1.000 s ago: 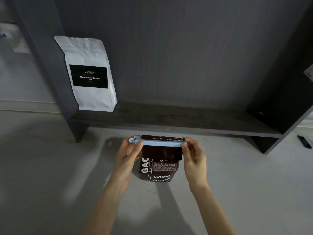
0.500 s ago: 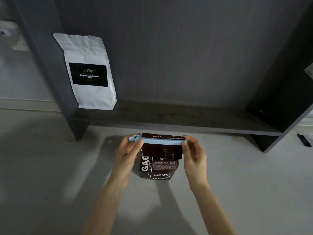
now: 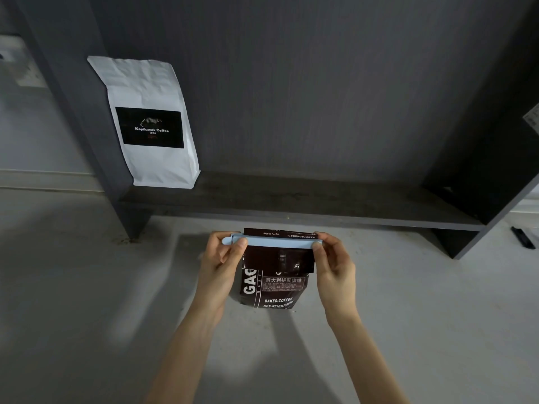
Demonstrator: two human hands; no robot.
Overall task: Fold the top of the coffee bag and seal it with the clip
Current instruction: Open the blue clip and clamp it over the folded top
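Here left hand, right hand pinch clip ends; coffee bag fold hidden.

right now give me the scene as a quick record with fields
dark coffee bag: upright on the grey surface, top folded over
clip: pale blue, lying across the fold
left hand: grip on the clip's left end
right hand: grip on the clip's right end
white coffee bag: standing on the shelf, leaning against its left side panel
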